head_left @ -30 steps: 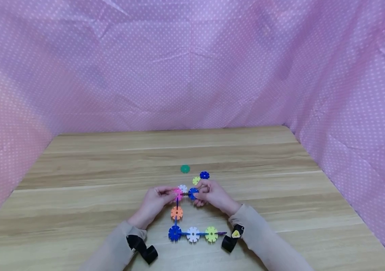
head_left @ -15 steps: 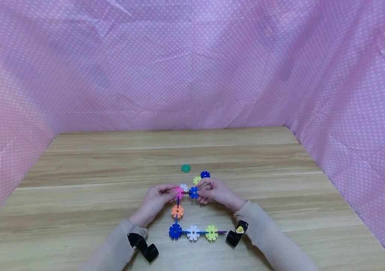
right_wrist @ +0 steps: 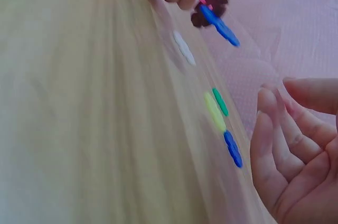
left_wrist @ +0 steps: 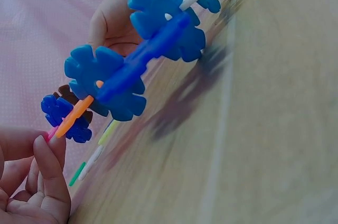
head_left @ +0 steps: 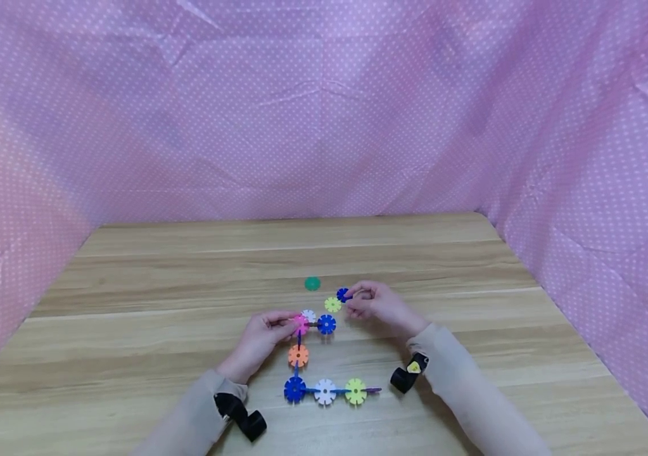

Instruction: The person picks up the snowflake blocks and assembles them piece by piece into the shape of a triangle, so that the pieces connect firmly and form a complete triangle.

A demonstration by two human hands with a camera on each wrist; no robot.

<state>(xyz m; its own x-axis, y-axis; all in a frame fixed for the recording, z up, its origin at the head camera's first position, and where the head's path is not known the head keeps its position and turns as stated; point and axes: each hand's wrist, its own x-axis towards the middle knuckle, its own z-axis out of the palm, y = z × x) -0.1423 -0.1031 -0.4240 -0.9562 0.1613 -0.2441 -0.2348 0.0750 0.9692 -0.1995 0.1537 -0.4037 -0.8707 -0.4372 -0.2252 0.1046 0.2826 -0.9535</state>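
Observation:
My left hand (head_left: 263,337) pinches a pink notched disc (head_left: 301,324) at the far corner of a chain of interlocking snowflake discs. To its right, past a brown disc seen edge-on, is the blue end disc (head_left: 327,325). Toward me the chain runs through an orange disc (head_left: 298,356) to a blue corner disc (head_left: 294,389), then right through a white disc (head_left: 325,392) and a yellow-green one (head_left: 356,392). The left wrist view shows the chain raised off the table. My right hand (head_left: 382,308), fingers loosely bent and holding nothing, is close to a loose blue disc (head_left: 342,294).
On the wooden table (head_left: 130,285), a loose yellow-green disc (head_left: 332,304) lies against the loose blue one. A loose white disc (head_left: 308,314) lies just behind the pink one, and a green disc (head_left: 312,284) farther back. A pink dotted curtain (head_left: 324,126) surrounds the table.
My right hand has let go of the blue end disc and moved right and away from me, toward the loose blue disc. The left hand keeps its pinch on the pink disc.

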